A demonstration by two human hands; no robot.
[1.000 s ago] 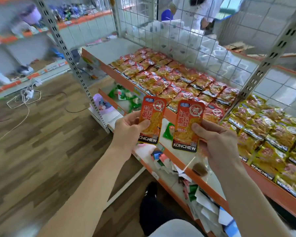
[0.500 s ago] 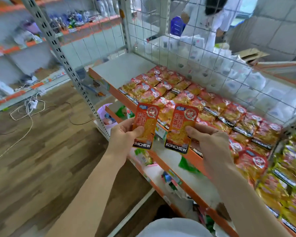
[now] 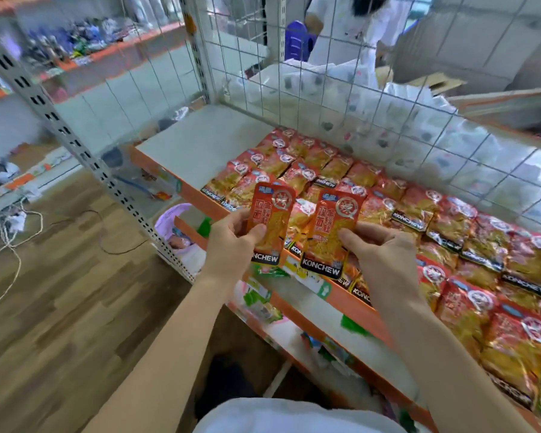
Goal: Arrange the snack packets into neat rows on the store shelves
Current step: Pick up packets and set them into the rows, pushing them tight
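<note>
My left hand [image 3: 231, 245] pinches one orange-red KONCHEW snack packet [image 3: 270, 221] upright, thumb on its front. My right hand [image 3: 384, 254] pinches a second, matching packet [image 3: 333, 232] beside it. Both packets hang in the air just in front of the orange front edge of the top shelf [image 3: 200, 145]. On that shelf lie rows of the same red and orange packets [image 3: 403, 214], filling its middle and right part. The shelf's left end is bare white board.
A white wire grid [image 3: 325, 89] backs the shelf, and a perforated metal upright [image 3: 75, 135] stands at its left. Lower shelves [image 3: 341, 314] hold scattered green and mixed packets. A person in white [image 3: 350, 26] stands behind the grid. Cables [image 3: 10, 232] lie on the wooden floor.
The view has shifted left and closer to the shelf's left part. Both hands keep hold of their packets and have moved nearer to the shelf's front edge.
</note>
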